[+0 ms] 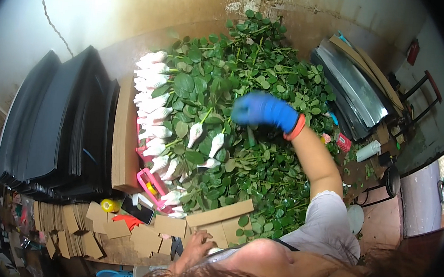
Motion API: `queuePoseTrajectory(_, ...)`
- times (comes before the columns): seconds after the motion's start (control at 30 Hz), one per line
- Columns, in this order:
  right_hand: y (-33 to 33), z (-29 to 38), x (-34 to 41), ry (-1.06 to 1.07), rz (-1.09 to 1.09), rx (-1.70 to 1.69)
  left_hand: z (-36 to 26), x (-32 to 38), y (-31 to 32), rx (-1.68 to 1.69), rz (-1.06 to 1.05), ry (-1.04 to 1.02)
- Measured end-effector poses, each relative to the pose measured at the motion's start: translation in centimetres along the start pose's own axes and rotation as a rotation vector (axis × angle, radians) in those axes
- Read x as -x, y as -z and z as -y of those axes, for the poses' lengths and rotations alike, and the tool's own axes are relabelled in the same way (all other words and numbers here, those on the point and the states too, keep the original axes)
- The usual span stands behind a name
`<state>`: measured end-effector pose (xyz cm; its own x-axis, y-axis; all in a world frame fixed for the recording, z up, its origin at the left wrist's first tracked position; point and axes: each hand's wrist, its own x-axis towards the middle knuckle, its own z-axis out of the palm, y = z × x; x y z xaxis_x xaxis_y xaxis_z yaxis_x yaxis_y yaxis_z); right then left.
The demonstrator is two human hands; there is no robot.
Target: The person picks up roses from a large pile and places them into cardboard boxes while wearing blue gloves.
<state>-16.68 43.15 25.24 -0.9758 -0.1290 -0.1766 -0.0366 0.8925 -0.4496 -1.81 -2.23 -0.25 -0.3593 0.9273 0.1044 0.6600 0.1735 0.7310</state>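
My right hand (262,111), in a blue glove with an orange band at the wrist, is over the middle of a big heap of leafy green rose stems (271,163); motion blurs its fingers, so its grip is unclear. White netted rose buds (158,92) line the heap's left side, and several more buds (216,144) lie on the leaves left of the glove. My bare left hand (195,246) is low in the view, its fingers bent at the edge of a folded cardboard piece (220,216). What lies under its palm is hidden.
Black sheets (59,123) stand stacked at the left beside a cardboard block (126,137). Nearby are a pink tape dispenser (151,184), a yellow tape roll (110,205), a phone (137,210) and small cardboard pieces (144,240). Silvery sheets (351,83) and a white bottle (368,151) are at the right.
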Motion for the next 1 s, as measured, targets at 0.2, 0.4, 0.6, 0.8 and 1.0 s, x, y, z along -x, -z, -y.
queuePoseTrajectory(0.2, 9.8, -5.7, -12.8, -0.062, -0.769, 0.8, 0.7, 0.1, -0.6, 0.069, 0.103, 0.176)
queuePoseTrajectory(0.4, 7.7, -11.2, -16.1, -0.211, -0.595, 1.018, 9.0, 3.9, -10.0, 0.308, -0.075, 0.396)
queuePoseTrajectory(0.6, 8.2, -10.6, -10.0, -0.107, -0.163, 0.899, 2.7, 0.4, -2.3, 0.128, -0.002, 0.116)
queuePoseTrajectory(0.8, -1.0, -8.5, 1.9, 0.087, -0.461, 0.788, 0.3, 1.0, -1.0, -0.056, 0.057, 0.073)
queuePoseTrajectory(1.0, -14.4, -11.0, 11.7, -0.343, -0.079, 0.634, -2.6, -0.8, 2.3, 0.006, 0.097, 0.101)
